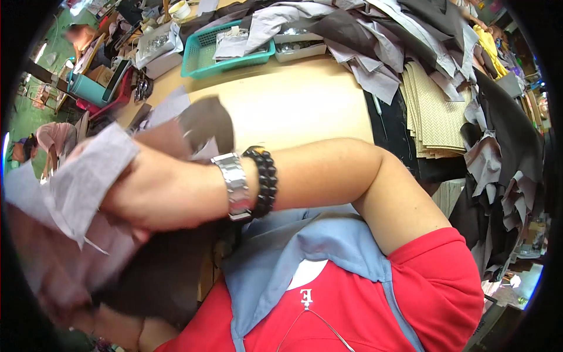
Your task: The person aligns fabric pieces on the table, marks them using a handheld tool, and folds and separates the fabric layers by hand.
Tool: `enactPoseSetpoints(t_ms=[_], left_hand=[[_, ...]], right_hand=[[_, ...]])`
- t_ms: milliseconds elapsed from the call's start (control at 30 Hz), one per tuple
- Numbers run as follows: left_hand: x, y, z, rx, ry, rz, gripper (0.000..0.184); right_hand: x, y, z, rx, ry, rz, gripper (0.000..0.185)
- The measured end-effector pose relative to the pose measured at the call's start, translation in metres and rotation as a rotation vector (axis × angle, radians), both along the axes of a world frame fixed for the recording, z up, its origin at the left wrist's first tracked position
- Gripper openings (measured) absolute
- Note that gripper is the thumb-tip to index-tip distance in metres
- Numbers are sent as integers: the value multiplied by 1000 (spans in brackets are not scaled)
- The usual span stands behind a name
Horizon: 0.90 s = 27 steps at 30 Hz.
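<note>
My right hand [158, 188], with a silver watch and dark beaded bracelets at the wrist, reaches across to the left. Its fingers are closed on a bundle of dark brown and grey fabric pieces [91, 176], partly smeared by motion. At the lower left, my left arm comes up under the same bundle. My left hand [82, 320] is blurred and mostly covered by the fabric, so its fingers do not show. More brown and grey pieces [208, 123] lie or hang just beyond my right wrist.
A turquoise basket [193, 73] and white boxes of small metal parts [299, 51] stand at the table's back. Fabric is heaped along the back and right [375, 53]. Woven-pattern sheets [437, 126] lie beside a thin awl-like tool [378, 108]. Other people [56, 138] are at the far left.
</note>
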<state>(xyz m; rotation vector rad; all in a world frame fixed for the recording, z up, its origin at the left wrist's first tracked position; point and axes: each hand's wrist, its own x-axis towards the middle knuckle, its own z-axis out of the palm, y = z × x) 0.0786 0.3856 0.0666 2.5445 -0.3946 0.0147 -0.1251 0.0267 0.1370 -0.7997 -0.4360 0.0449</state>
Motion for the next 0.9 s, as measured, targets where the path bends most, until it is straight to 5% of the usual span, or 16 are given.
enactPoseSetpoints(t_ms=[67, 167, 233, 267, 433, 500, 533, 633, 733, 800, 833, 900], left_hand=[[-5, -36, 5, 13, -85, -83, 29], [-11, -140, -1, -144, -155, -317, 33], [-17, -221, -15, -265, -114, -479, 35], [-22, -260, -28, -331, -62, -550, 37], [-66, -406, -130, -717, 444, -709, 43], [-94, -421, -155, -860, 680, -699, 41], [-106, -425, -162, -932, 799, -687, 38], [-123, -421, -144, -1028, 1060, -725, 34], [-111, -412, -133, -1008, 1097, -710, 33], [-106, -401, -107, -1025, 1109, -702, 32], [-97, -395, -104, -966, 1080, -738, 32], [-88, -394, -115, -486, 486, -792, 31]], right_hand=[[-17, -1, 0, 14, 34, 93, 19], [-37, -29, -16, -3, 539, 167, 10], [-26, -53, -80, 209, 458, 21, 20], [-36, -73, -66, 299, 507, -108, 23], [-48, -205, -230, 491, 542, -795, 41], [-83, -194, -214, 650, 321, -195, 49], [-93, -163, -173, 475, 649, -478, 54], [-103, -140, -200, 88, 834, -548, 56], [-100, -137, -189, -282, 707, -524, 55], [-101, -141, -174, -265, 655, -541, 48], [-105, -142, -175, -271, 598, -578, 47], [-108, -143, -176, -305, 550, -649, 45]])
